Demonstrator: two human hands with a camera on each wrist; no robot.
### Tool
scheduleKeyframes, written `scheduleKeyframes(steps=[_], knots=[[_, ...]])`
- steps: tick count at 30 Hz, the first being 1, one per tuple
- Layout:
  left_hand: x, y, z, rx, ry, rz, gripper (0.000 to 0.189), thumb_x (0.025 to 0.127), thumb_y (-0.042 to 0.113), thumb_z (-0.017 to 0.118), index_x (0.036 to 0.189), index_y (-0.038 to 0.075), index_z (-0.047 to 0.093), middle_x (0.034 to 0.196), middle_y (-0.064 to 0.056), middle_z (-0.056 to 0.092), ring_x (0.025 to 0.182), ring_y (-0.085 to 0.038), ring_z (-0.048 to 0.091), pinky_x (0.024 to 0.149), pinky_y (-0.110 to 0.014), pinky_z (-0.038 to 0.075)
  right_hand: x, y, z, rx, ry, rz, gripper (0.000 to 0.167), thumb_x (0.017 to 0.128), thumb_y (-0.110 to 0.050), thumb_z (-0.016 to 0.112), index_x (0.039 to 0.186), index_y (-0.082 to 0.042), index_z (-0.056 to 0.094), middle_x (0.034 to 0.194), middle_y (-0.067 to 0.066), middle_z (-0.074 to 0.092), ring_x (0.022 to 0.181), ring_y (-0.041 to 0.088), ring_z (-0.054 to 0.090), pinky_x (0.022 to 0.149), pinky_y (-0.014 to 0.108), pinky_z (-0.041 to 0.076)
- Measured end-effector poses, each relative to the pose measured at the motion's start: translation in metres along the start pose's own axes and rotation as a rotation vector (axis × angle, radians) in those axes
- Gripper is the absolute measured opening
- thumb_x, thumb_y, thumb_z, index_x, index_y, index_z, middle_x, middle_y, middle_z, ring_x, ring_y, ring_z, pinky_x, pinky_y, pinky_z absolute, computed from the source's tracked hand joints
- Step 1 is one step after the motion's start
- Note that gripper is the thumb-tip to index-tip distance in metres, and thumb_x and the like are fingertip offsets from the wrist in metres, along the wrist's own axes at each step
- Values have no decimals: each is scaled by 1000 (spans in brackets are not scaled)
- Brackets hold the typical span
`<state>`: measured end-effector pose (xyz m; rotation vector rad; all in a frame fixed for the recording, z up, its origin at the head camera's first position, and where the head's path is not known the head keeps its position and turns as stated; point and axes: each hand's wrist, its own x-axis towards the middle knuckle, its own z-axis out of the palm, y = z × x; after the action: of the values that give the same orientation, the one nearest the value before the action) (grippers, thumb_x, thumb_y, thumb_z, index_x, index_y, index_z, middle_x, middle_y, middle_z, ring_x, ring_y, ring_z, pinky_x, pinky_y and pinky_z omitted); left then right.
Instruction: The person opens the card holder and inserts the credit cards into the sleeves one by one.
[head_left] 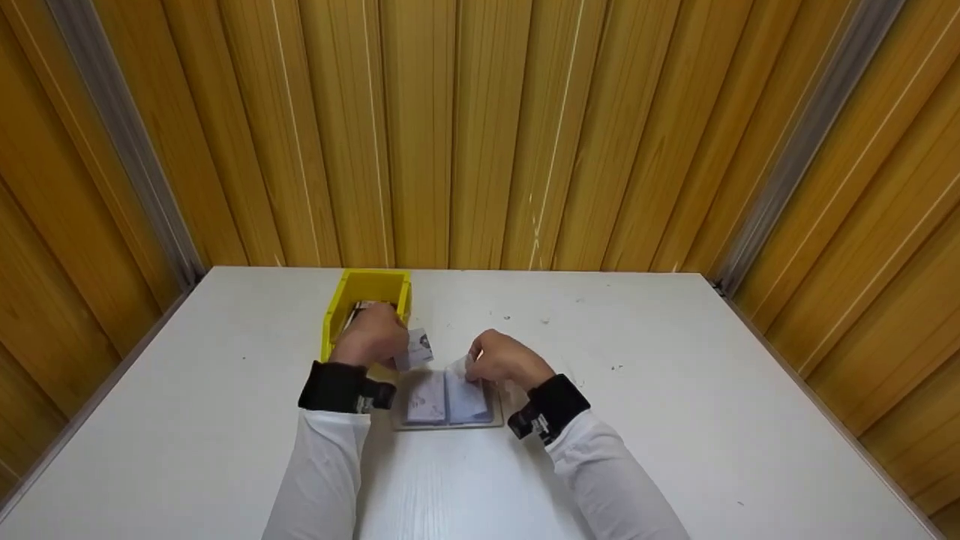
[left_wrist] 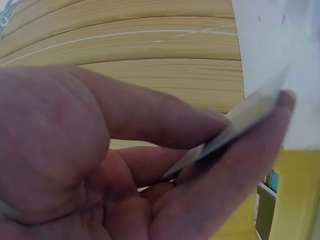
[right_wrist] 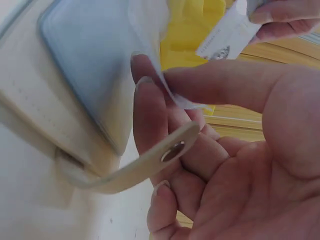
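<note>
A small card holder [head_left: 401, 424] with a beige cover lies spread flat on the white table, a printed card [head_left: 426, 399] showing in its left side. Between the thumb and fingers of my right hand [head_left: 506, 358] is the edge of a clear plastic sleeve [right_wrist: 145, 37], lifted from the right side. Beside those fingers the holder's beige strap [right_wrist: 125, 180] with a metal snap sticks up. My left hand [head_left: 375, 335] pinches a white printed card [head_left: 418, 350], tilted above the holder's upper left corner. Its small picture faces the right wrist camera.
A yellow bin [head_left: 379, 283] stands behind and partly under my left hand, with several cards or booklets [left_wrist: 266, 210] inside. The white table [head_left: 675, 420] reaches back to a wood-patterned panel wall [head_left: 480, 135].
</note>
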<state>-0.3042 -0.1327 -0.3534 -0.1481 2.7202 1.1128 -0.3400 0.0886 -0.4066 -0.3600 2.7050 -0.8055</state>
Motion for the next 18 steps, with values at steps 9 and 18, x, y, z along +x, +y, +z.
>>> scheduleKeyframes(steps=[9,18], knots=[[4,-9,5,-25,-126,-70,17,93,3,73,108,-3,77,91,-15,77,68,-22,72,63,-28,61,1,3,-3,-1,-23,6,19,89,-9,76,106,-2,76,91,4,70,75,15,60,63,25,45],[14,-17,13,-18,-227,-59,21,94,3,73,113,-4,78,102,-17,82,81,-25,80,75,-36,67,1,5,-4,8,-28,-3,8,90,-8,74,92,-1,79,76,1,66,69,15,58,61,25,44]])
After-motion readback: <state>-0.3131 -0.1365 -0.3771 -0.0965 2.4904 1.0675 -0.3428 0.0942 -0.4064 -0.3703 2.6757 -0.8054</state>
